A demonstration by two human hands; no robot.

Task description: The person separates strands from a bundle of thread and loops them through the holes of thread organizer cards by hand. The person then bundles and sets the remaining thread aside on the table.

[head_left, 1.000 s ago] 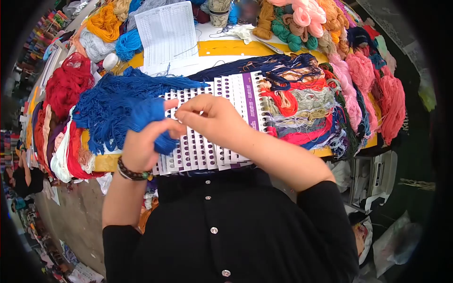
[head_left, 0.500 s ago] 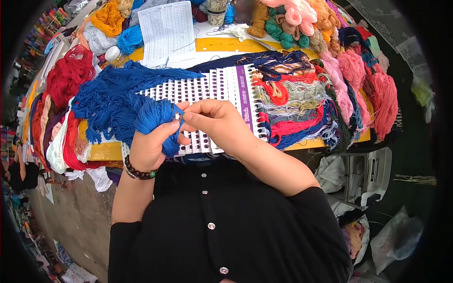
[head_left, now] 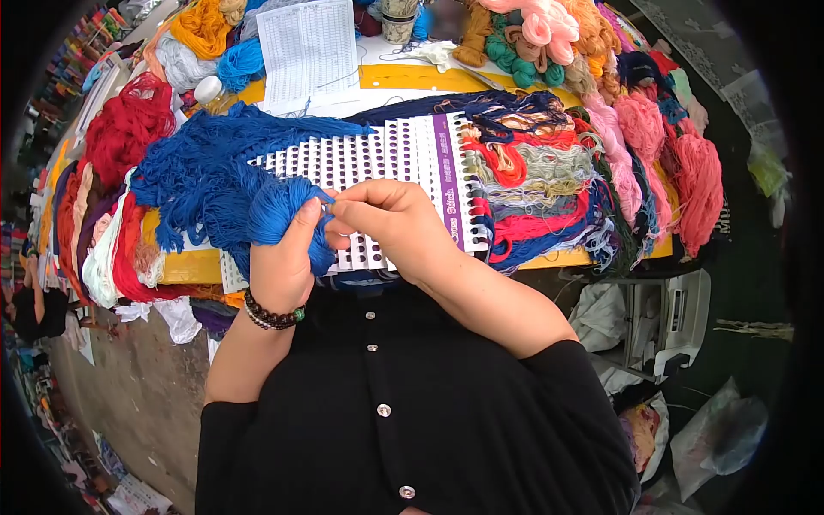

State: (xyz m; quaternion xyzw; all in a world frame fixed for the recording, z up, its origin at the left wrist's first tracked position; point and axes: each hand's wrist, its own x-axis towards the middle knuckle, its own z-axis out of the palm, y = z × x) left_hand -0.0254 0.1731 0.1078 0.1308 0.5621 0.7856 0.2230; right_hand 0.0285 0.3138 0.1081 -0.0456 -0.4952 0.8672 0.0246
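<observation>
A bundle of blue thread (head_left: 279, 215) is wrapped in my left hand (head_left: 287, 257), which wears a dark beaded bracelet (head_left: 273, 318). Close against its right side, my right hand (head_left: 386, 219) pinches a few strands of the same blue thread between thumb and forefinger. Under both hands lie overlapping white cards with punched holes (head_left: 343, 159); the rightmost has a purple printed strip (head_left: 448, 176). A large loose heap of blue thread (head_left: 193, 167) spreads to the left of the cards. Many-coloured threads (head_left: 541, 189) hang from the cards' right edge.
A printed sheet (head_left: 307, 47), a patterned cup (head_left: 397, 21), scissors (head_left: 487, 81) and a small lidded jar (head_left: 209, 89) stand or lie farther back. Red thread (head_left: 129, 129) is piled at left, pink skeins (head_left: 695, 189) at right. Another person (head_left: 39, 309) shows at the far left.
Over the last second the blue bundle has become rounder and still in my left hand. My right hand has closed on strands at its right side. The view has shifted slightly.
</observation>
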